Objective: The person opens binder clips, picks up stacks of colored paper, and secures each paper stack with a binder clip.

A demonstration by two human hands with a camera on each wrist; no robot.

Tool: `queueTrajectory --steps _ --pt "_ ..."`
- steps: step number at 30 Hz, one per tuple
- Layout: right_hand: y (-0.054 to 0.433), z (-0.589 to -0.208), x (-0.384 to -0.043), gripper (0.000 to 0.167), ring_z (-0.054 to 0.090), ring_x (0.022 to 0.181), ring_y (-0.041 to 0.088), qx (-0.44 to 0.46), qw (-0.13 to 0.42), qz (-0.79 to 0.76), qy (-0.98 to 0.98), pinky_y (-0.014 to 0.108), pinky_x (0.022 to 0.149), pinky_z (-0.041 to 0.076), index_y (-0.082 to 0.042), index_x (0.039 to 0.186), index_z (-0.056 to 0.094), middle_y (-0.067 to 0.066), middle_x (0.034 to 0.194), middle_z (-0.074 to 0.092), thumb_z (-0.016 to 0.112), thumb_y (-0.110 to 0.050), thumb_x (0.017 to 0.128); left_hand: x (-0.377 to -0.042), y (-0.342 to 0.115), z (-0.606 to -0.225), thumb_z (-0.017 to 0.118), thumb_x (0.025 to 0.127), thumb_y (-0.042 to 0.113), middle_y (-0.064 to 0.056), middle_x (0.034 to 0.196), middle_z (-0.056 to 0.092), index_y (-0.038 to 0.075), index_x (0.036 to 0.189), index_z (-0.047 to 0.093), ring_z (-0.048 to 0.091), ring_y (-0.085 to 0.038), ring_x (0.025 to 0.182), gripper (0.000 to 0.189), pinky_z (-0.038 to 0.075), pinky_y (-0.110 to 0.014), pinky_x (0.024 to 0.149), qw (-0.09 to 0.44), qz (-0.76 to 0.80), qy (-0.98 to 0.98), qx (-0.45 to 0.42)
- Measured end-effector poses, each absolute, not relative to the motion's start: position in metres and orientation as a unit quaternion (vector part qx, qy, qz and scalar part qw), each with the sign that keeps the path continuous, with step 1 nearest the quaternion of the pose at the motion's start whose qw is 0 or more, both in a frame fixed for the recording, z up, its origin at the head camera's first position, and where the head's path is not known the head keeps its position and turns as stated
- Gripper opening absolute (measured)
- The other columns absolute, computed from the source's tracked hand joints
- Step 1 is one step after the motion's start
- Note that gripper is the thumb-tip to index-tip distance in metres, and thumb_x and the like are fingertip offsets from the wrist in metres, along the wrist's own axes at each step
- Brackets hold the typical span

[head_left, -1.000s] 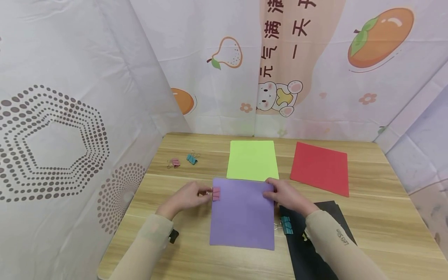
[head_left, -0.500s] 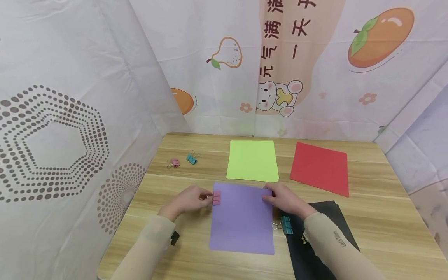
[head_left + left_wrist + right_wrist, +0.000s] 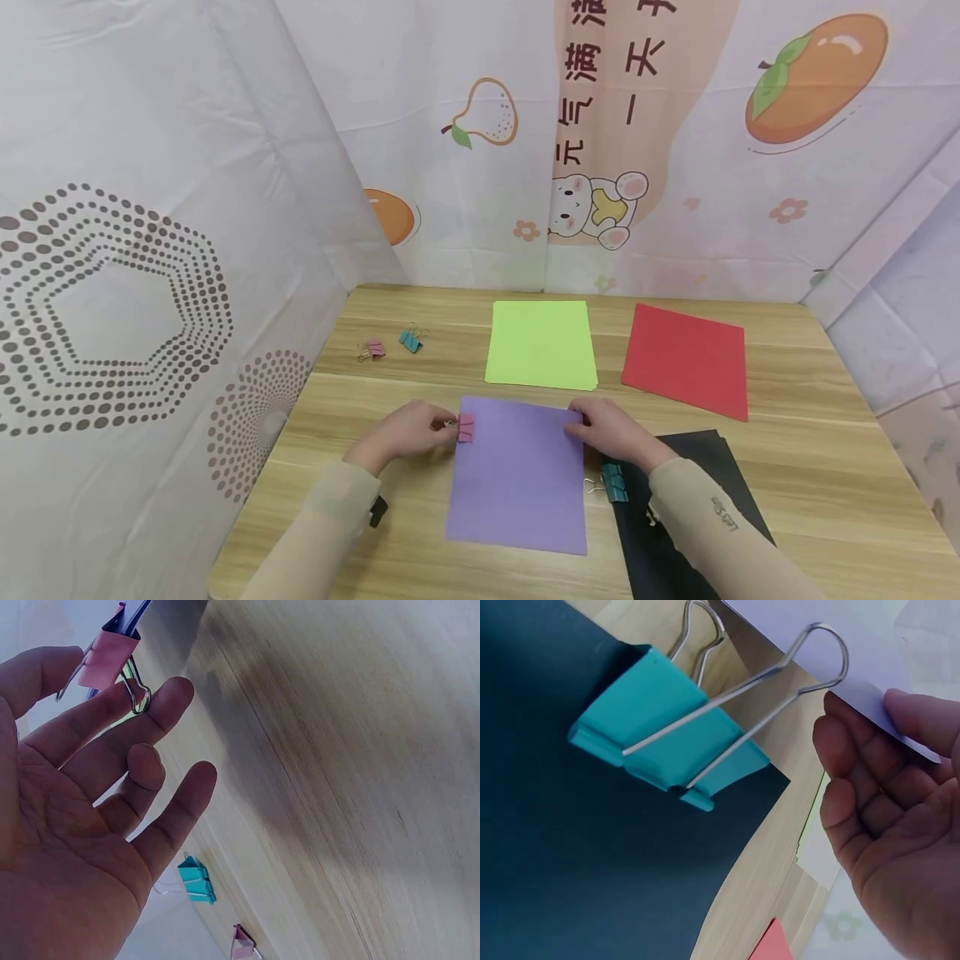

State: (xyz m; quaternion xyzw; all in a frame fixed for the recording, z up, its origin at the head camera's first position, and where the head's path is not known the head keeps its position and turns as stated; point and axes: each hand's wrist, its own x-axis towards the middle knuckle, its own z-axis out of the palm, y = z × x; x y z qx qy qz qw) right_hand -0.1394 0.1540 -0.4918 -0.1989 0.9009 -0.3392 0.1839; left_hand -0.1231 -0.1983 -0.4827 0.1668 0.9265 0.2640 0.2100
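A pink binder clip (image 3: 466, 428) bites the left edge of a sheet of purple paper (image 3: 517, 487), near its upper corner. My left hand (image 3: 405, 432) pinches the clip's wire handles between thumb and fingers; the left wrist view shows the thumb on one handle and fingertips against the other, the lower fingers spread loosely. On the opposite side, my right hand (image 3: 613, 432) pinches the paper's upper right corner, thumb on top and fingers beneath. Just below that hand, a large teal binder clip (image 3: 667, 724) grips the edge of some black paper (image 3: 697, 533), partly hidden by the right sleeve.
Lime green sheets (image 3: 542, 343) lie behind the purple paper, with red paper (image 3: 686, 360) to their right. A loose pink clip (image 3: 375, 349) and a teal clip (image 3: 411, 341) sit at the back left. A black clip (image 3: 378, 511) shows beside the left sleeve.
The purple paper and its pink clip have slid a little toward me, and both hands have shifted along with them. Each hand keeps its hold.
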Motion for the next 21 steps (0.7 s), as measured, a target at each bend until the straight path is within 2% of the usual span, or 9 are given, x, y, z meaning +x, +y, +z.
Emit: queueTrajectory --steps 3,6,8,13,16,21 --pt "0.153 -0.4923 -0.1393 0.006 0.052 0.065 0.015 -0.194 0.183 -0.331 0.905 0.029 0.059 0.046 -0.009 0.096 0.067 -0.001 0.074 0.056 0.07 -0.013 0.096 -0.1232 -0.1966 -0.4825 0.06 0.101 0.027 0.008 0.074 0.061 0.017 0.097 0.075 0.053 -0.009 0.067 0.018 0.047 -0.032 0.067 0.211 0.261 0.926 0.171" --pt "0.1519 -0.4933 -0.1391 0.006 0.052 0.065 0.015 -0.189 0.184 -0.321 0.91 0.029 0.059 0.046 -0.009 0.094 0.066 -0.001 0.073 0.056 0.07 -0.013 0.097 -0.1237 -0.1948 -0.4819 0.059 0.102 0.028 0.009 0.066 0.052 0.017 0.084 0.069 0.049 -0.008 0.062 0.023 0.044 -0.03 0.062 0.212 0.256 0.927 0.172" --pt "0.1511 -0.494 -0.1385 0.007 0.052 0.065 0.014 -0.184 0.185 -0.318 0.911 0.029 0.058 0.045 -0.01 0.092 0.065 -0.001 0.072 0.055 0.069 -0.013 0.097 -0.1238 -0.1938 -0.4818 0.059 0.102 0.028 0.009 0.063 0.049 0.017 0.082 0.067 0.047 -0.008 0.061 0.024 0.042 -0.03 0.06 0.213 0.252 0.928 0.171" --pt "0.15 -0.497 -0.1376 0.01 0.051 0.064 0.014 -0.187 0.18 -0.311 0.914 0.029 0.058 0.044 -0.01 0.088 0.063 -0.001 0.071 0.054 0.069 -0.012 0.097 -0.1227 -0.1933 -0.4818 0.06 0.101 0.026 0.009 0.066 0.053 0.018 0.087 0.072 0.049 -0.008 0.062 0.02 0.042 -0.03 0.059 0.205 0.249 0.931 0.171" --pt "0.1494 -0.4995 -0.1376 0.012 0.05 0.063 0.014 -0.195 0.174 -0.302 0.917 0.029 0.058 0.044 -0.01 0.087 0.062 -0.001 0.07 0.053 0.068 -0.01 0.097 -0.1222 -0.1939 -0.4829 0.062 0.101 0.026 0.011 0.062 0.05 0.017 0.078 0.07 0.046 -0.006 0.058 0.026 0.04 -0.027 0.056 0.199 0.237 0.934 0.176" --pt "0.1483 -0.5019 -0.1375 0.012 0.05 0.064 0.014 -0.196 0.173 -0.292 0.92 0.029 0.059 0.044 -0.01 0.087 0.062 -0.001 0.07 0.052 0.069 -0.01 0.096 -0.1213 -0.1959 -0.4873 0.064 0.101 0.027 0.012 0.055 0.039 0.019 0.061 0.051 0.038 -0.004 0.053 0.042 0.034 -0.024 0.052 0.192 0.221 0.939 0.182"
